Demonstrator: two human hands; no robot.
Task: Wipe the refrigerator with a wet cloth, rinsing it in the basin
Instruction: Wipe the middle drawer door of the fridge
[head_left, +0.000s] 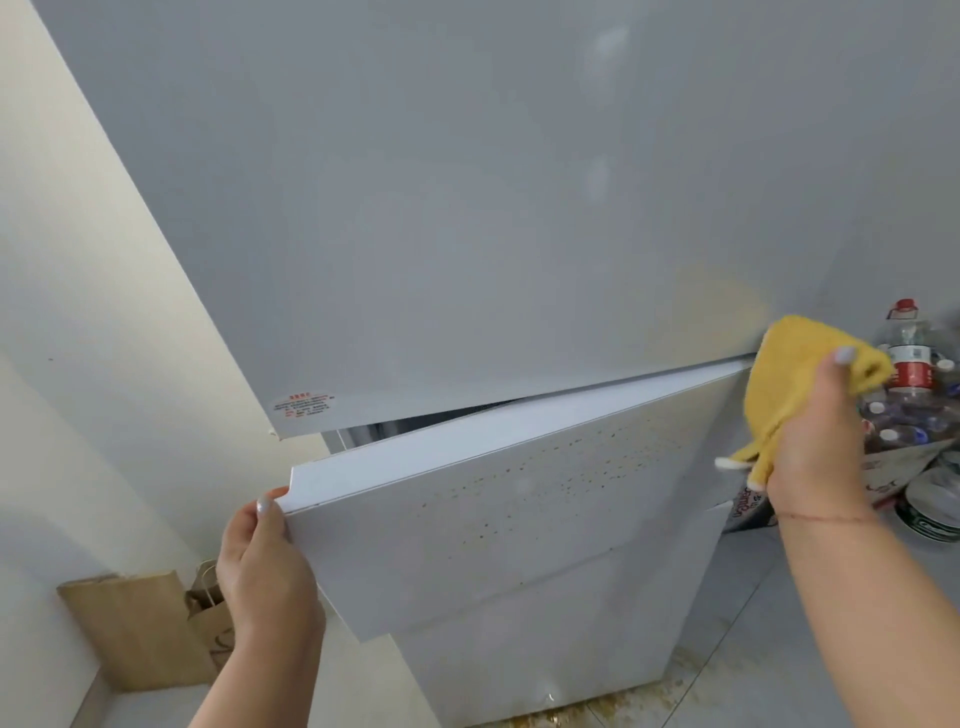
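Looking down from my head: my left hand curls its fingers round the corner of the refrigerator's lower door, which stands ajar. My right hand grips the bunched yellow cloth by the door's hinge side, beside water bottles.

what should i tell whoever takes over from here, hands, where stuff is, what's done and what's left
Left hand: grips the free corner of the middle fridge door, holding it ajar.
Right hand: holds the yellow cloth by the door's hinge-side top edge.
Upper door: shut, with a faint yellowish smear near the cloth.
Done: cannot tell what has been wiped.
Left: brown specks across the middle door's front, and splatter on the floor at the fridge base. The basin is not in view.
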